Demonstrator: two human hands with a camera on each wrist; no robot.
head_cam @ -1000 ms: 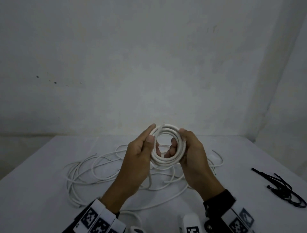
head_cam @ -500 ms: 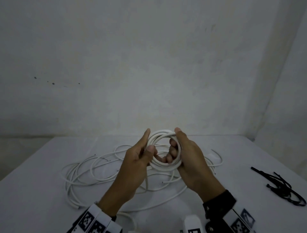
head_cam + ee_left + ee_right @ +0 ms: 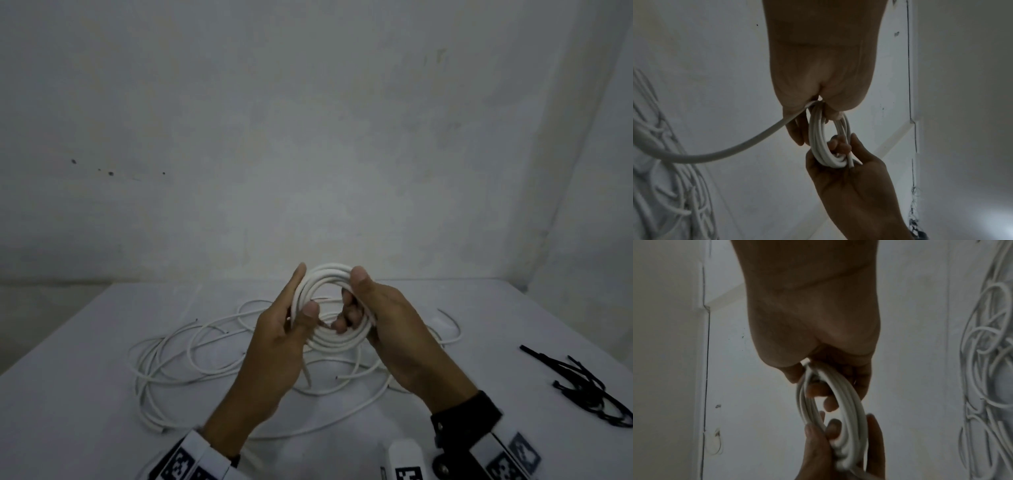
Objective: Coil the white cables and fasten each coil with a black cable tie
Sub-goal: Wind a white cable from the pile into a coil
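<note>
I hold the white cable coil [image 3: 330,308] above the table [image 3: 85,394], left hand [image 3: 274,353] and right hand [image 3: 397,339] each gripping one side so the loops stay stacked for a black cable tie [image 3: 582,387].

White table [image 3: 85,394], pale plaster wall [image 3: 308,137] with small dark specks

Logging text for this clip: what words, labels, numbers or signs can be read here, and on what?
No readable words, numbers or brand names in any view.
Wrist bands and: black-and-white square marker patterns only, no letters.
White device: one such marker, partly cut off.
Coil, ties: unmarked.
</note>
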